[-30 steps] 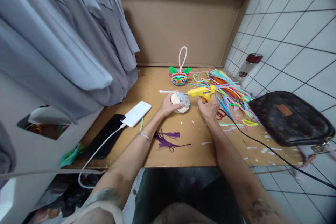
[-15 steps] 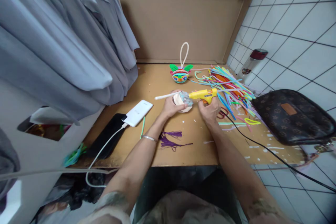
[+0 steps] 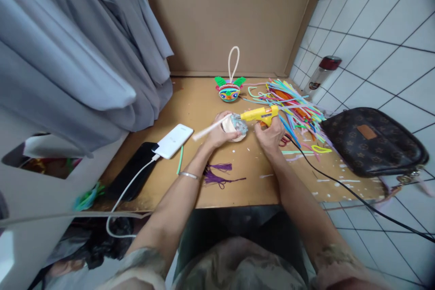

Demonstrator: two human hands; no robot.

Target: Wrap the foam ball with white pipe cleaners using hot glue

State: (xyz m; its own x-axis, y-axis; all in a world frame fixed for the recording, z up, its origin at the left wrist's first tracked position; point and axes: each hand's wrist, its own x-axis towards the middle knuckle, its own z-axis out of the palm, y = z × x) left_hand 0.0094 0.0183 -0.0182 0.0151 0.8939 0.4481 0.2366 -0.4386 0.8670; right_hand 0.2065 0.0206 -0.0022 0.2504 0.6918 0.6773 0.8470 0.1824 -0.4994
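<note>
My left hand (image 3: 220,132) is closed around a rounded cream and grey-blue craft piece (image 3: 239,128), with a white stick (image 3: 209,129) reaching out to the left of it. In my right hand (image 3: 270,135) is a yellow glue gun (image 3: 260,114), its nozzle at the top of the craft piece; whether they touch is too small to tell. Behind them sits a colourful animal-head ornament (image 3: 229,92) with green ears and a white loop (image 3: 234,63). Purple tassels (image 3: 219,176) lie on the table between my forearms.
On the wooden table (image 3: 251,192), a white power bank (image 3: 174,141) overlaps a black phone (image 3: 134,172) at left. Pipe cleaners (image 3: 295,106), a brown bag (image 3: 375,142) and a bottle (image 3: 321,74) are at right. A black cord (image 3: 326,176) runs right.
The view has shifted slightly, so everything sits a little higher and further left. The white stick tilts more steeply, and the craft piece has turned slightly in my left hand.
</note>
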